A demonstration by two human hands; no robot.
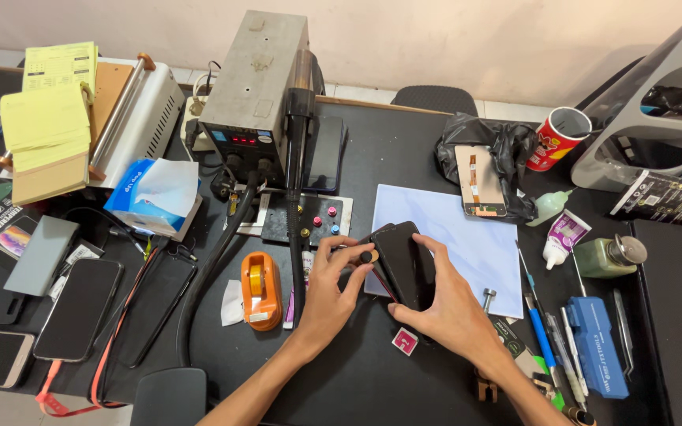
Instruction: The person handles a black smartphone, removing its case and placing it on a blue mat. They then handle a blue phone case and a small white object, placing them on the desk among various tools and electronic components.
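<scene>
A black smartphone (404,264) is held tilted above the dark bench, over the edge of a pale blue mat (467,229). My right hand (447,304) grips the phone from its right side and lower end. My left hand (329,288) touches its upper left corner, with the thumb and forefinger pinched on a small dark round part (367,256) at the phone's edge. A small pink and white square sticker (405,341) lies on the bench below my right hand.
A grey hot-air station (254,87) with a black hose stands behind. An orange tape dispenser (261,290) sits left of my left hand. Phones (80,308) lie at left. Tubes, a bottle and blue tools (593,343) crowd the right. A loose screen (479,181) rests on a black bag.
</scene>
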